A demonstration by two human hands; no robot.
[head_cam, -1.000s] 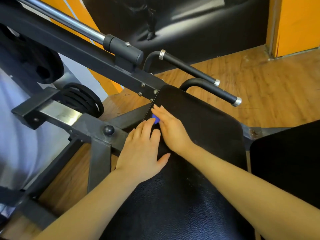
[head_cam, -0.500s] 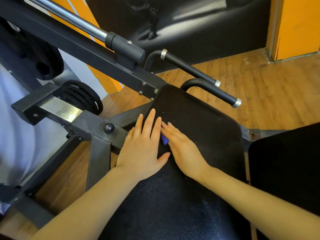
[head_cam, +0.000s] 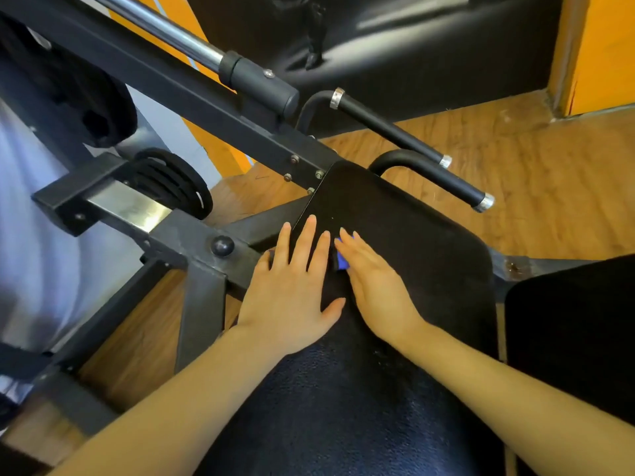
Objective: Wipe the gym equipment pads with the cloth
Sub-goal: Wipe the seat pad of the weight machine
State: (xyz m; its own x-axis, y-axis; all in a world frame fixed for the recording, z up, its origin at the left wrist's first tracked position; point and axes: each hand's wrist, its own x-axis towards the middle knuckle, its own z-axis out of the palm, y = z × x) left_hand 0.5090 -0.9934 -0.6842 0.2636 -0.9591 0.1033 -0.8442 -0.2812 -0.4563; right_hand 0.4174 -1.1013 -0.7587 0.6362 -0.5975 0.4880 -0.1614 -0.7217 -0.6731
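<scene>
In the head view, a black padded pad (head_cam: 395, 242) of the gym machine is seen from above, sloping away toward two black handle bars (head_cam: 433, 176) at its far end. Both hands are laid on the pad near its left edge. The left hand (head_cam: 292, 290) is spread flat, palm down, fingers extended toward the handle bars, with nothing seen held in it; it appears to serve only as a brace. The right hand (head_cam: 374, 283) is pressed palm down just right of the left hand, and a small blue cloth (head_cam: 342, 261) is trapped beneath its fingers, only a sliver showing at the thumb side. The grip of this hand is thus flattened over the cloth against the pad rather than curled around it.

As to progress, wiping is judged to be under way on the left portion of this pad. No clear difference between wiped and unwiped surface can be made out, so the share already cleaned cannot be told. The far end toward the handle bars, the right side of the pad, and a second dark pad (head_cam: 570, 331) beyond its right edge are judged to remain.
</scene>
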